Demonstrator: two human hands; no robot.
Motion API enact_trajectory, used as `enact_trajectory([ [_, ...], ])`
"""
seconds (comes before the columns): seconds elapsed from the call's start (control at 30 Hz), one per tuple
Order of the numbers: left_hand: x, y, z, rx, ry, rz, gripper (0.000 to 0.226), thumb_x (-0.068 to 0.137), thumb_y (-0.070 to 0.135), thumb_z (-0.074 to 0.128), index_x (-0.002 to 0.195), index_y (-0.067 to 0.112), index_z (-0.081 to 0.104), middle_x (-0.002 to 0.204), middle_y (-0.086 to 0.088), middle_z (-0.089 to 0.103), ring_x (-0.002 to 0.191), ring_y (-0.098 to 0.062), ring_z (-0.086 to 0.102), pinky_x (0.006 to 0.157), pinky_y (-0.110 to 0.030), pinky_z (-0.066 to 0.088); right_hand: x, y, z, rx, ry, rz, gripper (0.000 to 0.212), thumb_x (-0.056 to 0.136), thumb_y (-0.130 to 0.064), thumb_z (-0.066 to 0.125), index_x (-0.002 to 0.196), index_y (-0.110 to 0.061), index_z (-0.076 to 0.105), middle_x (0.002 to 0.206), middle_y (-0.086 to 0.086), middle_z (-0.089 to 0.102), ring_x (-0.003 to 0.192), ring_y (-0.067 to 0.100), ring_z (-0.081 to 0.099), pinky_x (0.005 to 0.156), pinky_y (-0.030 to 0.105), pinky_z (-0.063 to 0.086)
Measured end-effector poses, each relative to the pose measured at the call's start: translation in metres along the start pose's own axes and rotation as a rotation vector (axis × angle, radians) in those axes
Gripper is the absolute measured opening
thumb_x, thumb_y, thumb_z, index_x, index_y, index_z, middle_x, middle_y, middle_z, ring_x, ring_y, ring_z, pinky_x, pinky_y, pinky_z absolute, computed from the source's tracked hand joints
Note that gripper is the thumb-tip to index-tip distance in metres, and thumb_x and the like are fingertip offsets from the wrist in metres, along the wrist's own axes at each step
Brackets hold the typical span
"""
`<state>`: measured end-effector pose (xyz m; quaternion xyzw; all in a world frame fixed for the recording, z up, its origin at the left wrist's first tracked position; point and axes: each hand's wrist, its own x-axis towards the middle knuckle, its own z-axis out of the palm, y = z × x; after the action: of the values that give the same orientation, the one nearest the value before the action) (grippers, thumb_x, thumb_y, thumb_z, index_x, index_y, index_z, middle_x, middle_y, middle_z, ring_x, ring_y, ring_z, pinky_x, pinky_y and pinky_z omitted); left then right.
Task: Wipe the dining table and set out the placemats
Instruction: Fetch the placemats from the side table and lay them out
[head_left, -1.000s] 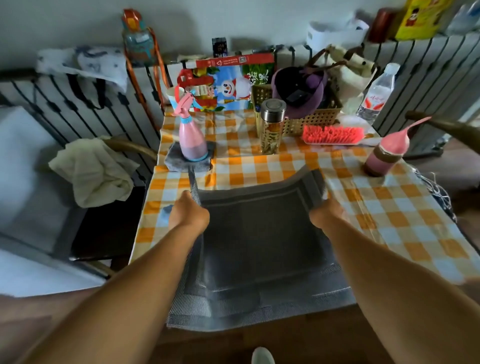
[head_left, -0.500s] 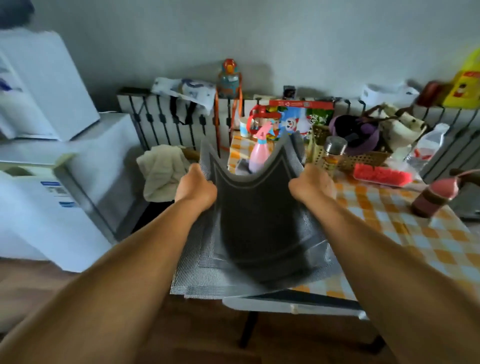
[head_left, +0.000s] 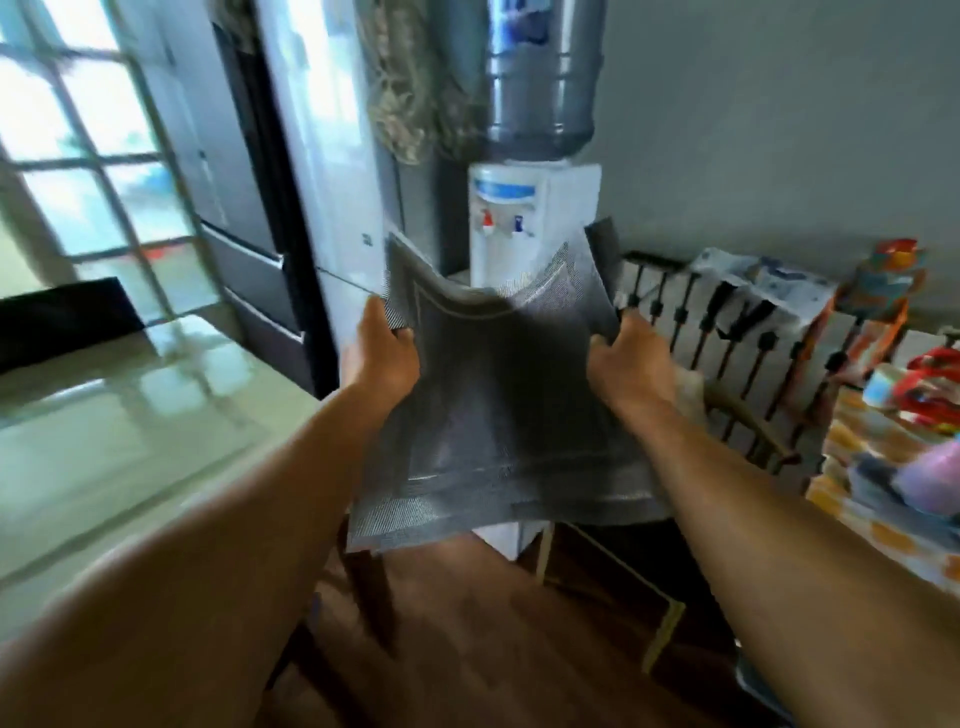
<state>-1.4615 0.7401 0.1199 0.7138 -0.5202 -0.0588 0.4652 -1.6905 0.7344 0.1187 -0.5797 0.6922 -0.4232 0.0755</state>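
Gripping opposite side edges, the left hand (head_left: 382, 358) and right hand (head_left: 626, 371) hold grey placemats (head_left: 498, 415) in the air, sagging between them; how many mats are stacked is hard to tell. They hang above the wood floor, between the glossy pale dining table (head_left: 104, 431) at the left and a checked-cloth table (head_left: 883, 514) cut off at the right edge. Motion blur smears the clutter there. A water dispenser (head_left: 535, 218) stands behind, its lower body hidden by the mats.
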Motion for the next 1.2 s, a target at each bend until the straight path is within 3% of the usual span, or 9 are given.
enact_trajectory([
  [0.1,0.032,-0.035,-0.056,-0.014,0.121,-0.093,0.022,0.086,0.013,0.047,0.108,0.012,0.047,0.094,-0.016,0.057,0.091,-0.037,0.057,0.074,-0.037,0.046,0.004,-0.064,0.053,0.096,-0.036,-0.168,0.038,0.091,-0.02,0.05,0.126,-0.006,0.05,0.124,0.02,0.057,0.114,0.037,0.054,0.094,0.04,0.042],
  [0.23,0.068,-0.083,-0.117,0.032,0.284,-0.143,0.032,0.088,0.01,0.046,0.12,0.01,0.046,0.109,-0.02,0.06,0.099,-0.037,0.057,0.08,-0.036,0.044,0.001,-0.142,0.118,0.204,-0.074,-0.338,0.038,0.092,-0.019,0.051,0.126,-0.004,0.05,0.123,0.02,0.057,0.115,0.036,0.053,0.094,0.037,0.04],
  [0.5,0.121,-0.172,-0.201,0.286,0.464,-0.299,0.038,0.092,0.014,0.047,0.129,0.01,0.038,0.124,-0.017,0.055,0.113,-0.038,0.053,0.093,-0.044,0.043,-0.007,-0.251,0.246,0.363,-0.275,-0.477,0.025,0.092,-0.017,0.052,0.113,-0.004,0.055,0.114,0.019,0.062,0.108,0.036,0.056,0.086,0.035,0.041],
  [0.63,0.132,-0.212,-0.231,0.323,0.527,-0.359,0.035,0.093,0.015,0.046,0.126,0.011,0.039,0.12,-0.016,0.057,0.11,-0.037,0.056,0.091,-0.043,0.044,-0.012,-0.295,0.295,0.396,-0.401,-0.513,0.026,0.092,-0.018,0.051,0.113,-0.004,0.055,0.115,0.02,0.061,0.108,0.038,0.055,0.088,0.037,0.042],
  [0.77,0.131,-0.26,-0.256,0.369,0.512,-0.473,0.032,0.092,0.017,0.046,0.122,0.01,0.039,0.117,-0.018,0.058,0.108,-0.04,0.055,0.089,-0.043,0.043,-0.036,-0.325,0.346,0.391,-0.554,-0.529,0.024,0.091,-0.021,0.052,0.111,-0.008,0.056,0.113,0.017,0.063,0.107,0.038,0.057,0.089,0.039,0.043],
  [0.93,0.134,-0.32,-0.271,0.375,0.428,-0.562,0.035,0.092,0.015,0.05,0.125,0.009,0.042,0.125,-0.018,0.057,0.113,-0.039,0.054,0.096,-0.042,0.042,-0.062,-0.343,0.407,0.308,-0.706,-0.482,0.03,0.089,-0.023,0.054,0.116,-0.008,0.056,0.117,0.017,0.062,0.11,0.037,0.056,0.088,0.039,0.043],
  [1.2,0.154,-0.426,-0.278,0.323,0.259,-0.645,0.03,0.091,0.017,0.053,0.12,0.012,0.044,0.116,-0.015,0.06,0.104,-0.035,0.058,0.091,-0.042,0.046,-0.078,-0.337,0.499,0.111,-0.779,-0.322,0.038,0.086,-0.023,0.059,0.118,-0.004,0.056,0.12,0.021,0.061,0.111,0.037,0.057,0.091,0.039,0.044],
])
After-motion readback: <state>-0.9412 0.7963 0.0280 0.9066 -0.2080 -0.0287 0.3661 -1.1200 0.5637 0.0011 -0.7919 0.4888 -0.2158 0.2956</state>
